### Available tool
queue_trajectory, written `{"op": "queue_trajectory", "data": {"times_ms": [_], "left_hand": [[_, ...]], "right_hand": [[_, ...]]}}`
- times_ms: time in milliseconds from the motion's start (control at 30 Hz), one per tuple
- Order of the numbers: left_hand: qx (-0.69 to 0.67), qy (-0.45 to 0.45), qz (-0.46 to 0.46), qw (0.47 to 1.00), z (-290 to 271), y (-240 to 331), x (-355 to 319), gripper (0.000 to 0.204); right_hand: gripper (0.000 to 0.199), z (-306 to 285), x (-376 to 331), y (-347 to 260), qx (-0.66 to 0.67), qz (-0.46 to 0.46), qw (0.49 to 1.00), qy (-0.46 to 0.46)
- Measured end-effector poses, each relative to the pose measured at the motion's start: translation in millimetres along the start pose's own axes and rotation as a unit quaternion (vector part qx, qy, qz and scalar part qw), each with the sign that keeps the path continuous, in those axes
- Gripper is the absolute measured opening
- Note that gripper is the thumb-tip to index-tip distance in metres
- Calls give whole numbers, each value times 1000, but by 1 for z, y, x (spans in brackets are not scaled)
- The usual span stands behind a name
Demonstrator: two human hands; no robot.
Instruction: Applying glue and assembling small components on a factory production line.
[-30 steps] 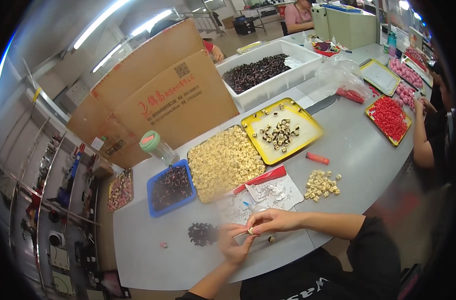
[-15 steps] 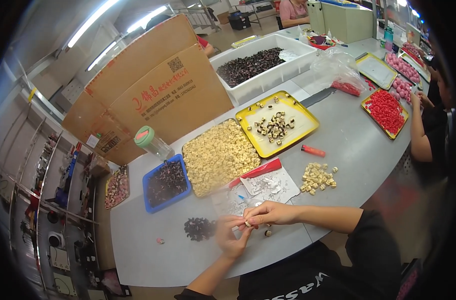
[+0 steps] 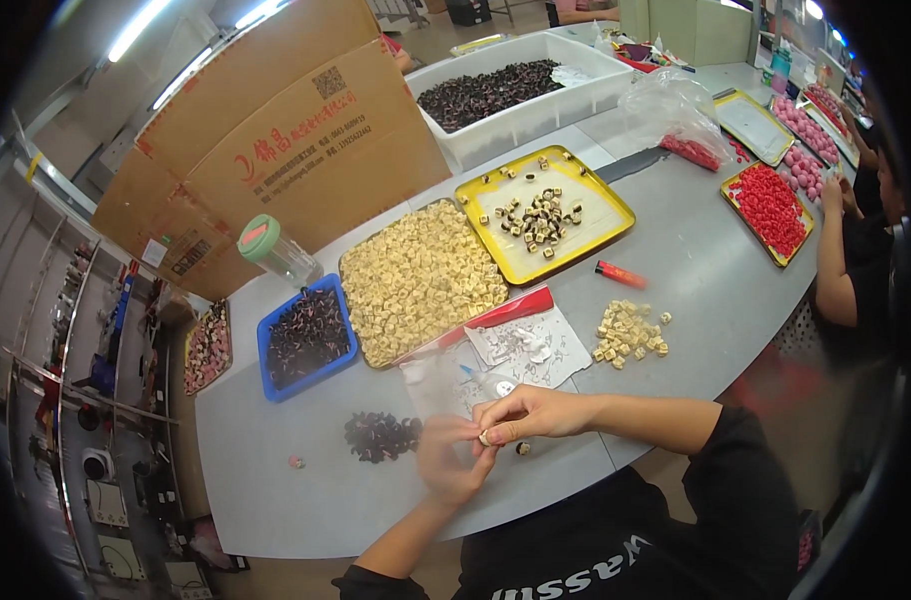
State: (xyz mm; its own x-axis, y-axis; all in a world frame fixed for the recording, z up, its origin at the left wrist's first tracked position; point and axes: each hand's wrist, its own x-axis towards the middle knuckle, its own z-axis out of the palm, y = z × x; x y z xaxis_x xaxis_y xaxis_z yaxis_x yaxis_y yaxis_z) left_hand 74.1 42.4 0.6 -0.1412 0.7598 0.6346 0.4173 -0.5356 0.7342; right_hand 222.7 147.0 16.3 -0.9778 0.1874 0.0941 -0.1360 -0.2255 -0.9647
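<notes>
Above a grey table (image 3: 296, 510), one small cream-coloured piece (image 3: 486, 438), partly hidden, in the fingertip pinch of both hands (image 3: 449, 462) (image 3: 532, 412)

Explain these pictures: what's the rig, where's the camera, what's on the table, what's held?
There's no robot: these are a person's bare hands. Every picture comes from the left of two fisheye cameras worn on the head, looking down, so straight edges bend.

On the gray table are many cream pieces, a blue tray of dark pieces, a yellow tray and a white bin.

The right hand pinches one small cream piece; the left hand is close by, too blurred to judge its grip.
</notes>
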Motion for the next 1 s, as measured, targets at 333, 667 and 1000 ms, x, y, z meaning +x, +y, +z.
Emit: {"op": "queue_trajectory", "data": {"times_ms": [333,667,1000], "left_hand": [[8,5,11,1000,3,-2,0,30],[13,-14,37,999,1,3,0,29],[19,-47,78,996,-10,-4,2,46]], "right_hand": [[22,0,0,-1,3,30,999,-12],[21,3,0,2,-8,15,999,-40],[21,11,2,-6,57,41,997,-25]]}}
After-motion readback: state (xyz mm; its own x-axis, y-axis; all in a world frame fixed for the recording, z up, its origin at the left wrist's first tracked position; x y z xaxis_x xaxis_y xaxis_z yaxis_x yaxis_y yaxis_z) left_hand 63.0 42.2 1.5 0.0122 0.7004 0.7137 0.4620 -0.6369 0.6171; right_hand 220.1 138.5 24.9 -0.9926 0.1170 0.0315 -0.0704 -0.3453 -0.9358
